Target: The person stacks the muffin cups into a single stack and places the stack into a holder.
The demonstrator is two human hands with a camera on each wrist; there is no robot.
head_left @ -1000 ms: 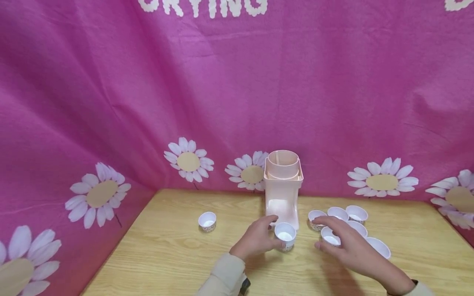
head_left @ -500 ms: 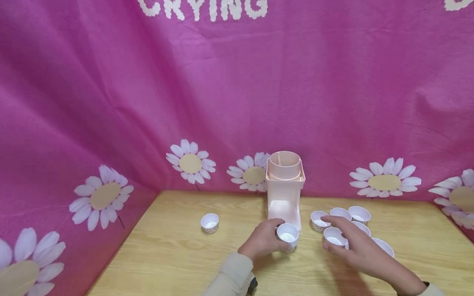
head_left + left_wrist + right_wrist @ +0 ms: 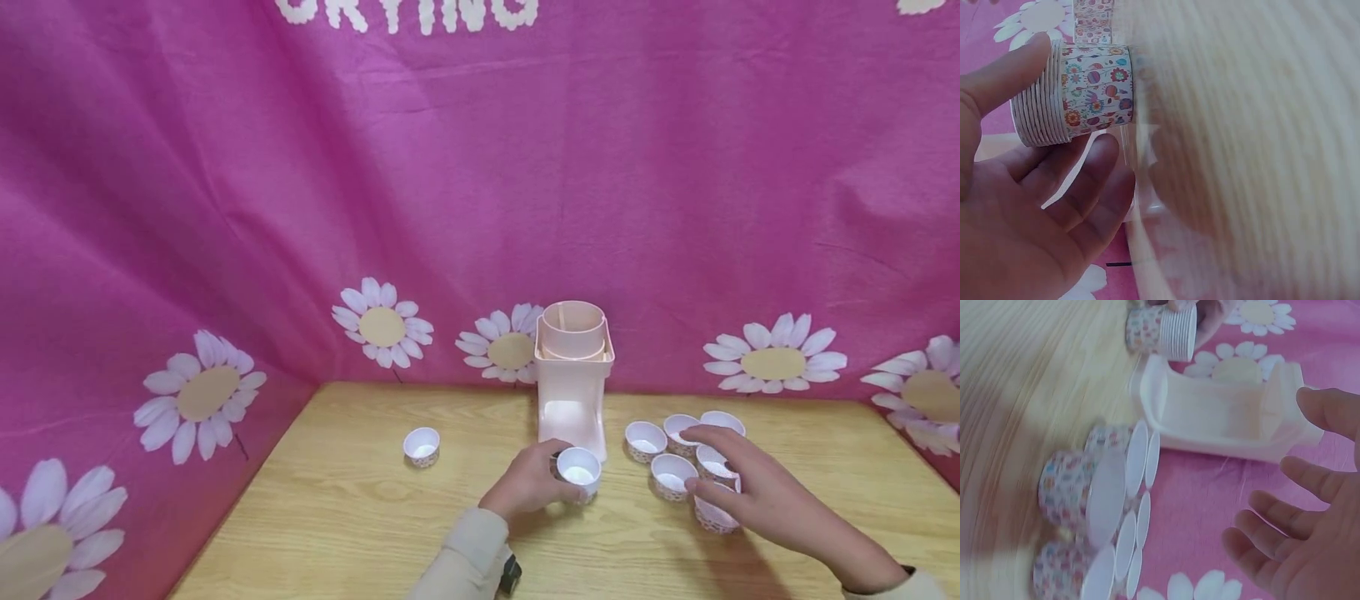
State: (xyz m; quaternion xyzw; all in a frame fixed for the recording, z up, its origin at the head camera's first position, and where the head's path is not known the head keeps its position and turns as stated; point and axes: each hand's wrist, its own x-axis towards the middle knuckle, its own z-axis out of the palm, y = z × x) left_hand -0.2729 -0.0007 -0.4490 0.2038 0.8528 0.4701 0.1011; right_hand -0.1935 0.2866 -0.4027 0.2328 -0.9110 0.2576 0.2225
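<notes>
My left hand (image 3: 528, 483) holds a stack of nested paper cups (image 3: 578, 468) by its sides, in front of the pink dispenser-like stand (image 3: 572, 375). In the left wrist view the cup stack (image 3: 1097, 90) shows many rims and a colourful floral print, with my thumb on one side and fingers on the other. My right hand (image 3: 772, 500) hovers over a group of single paper cups (image 3: 672, 477), thumb and fingers spread apart. In the right wrist view that hand (image 3: 1297, 531) holds nothing, and the upright cups (image 3: 1066, 487) stand apart from its fingers.
One more printed cup (image 3: 422, 447) stands alone on the wooden table (image 3: 330, 500), to the left. The pink stand has a round tube at its top and an open front. Behind the table hangs a magenta cloth (image 3: 637, 208) with daisies.
My right hand has shifted to the right, uncovering more of the cups at the group's near side. My left hand keeps the cup stack at nearly the same place.
</notes>
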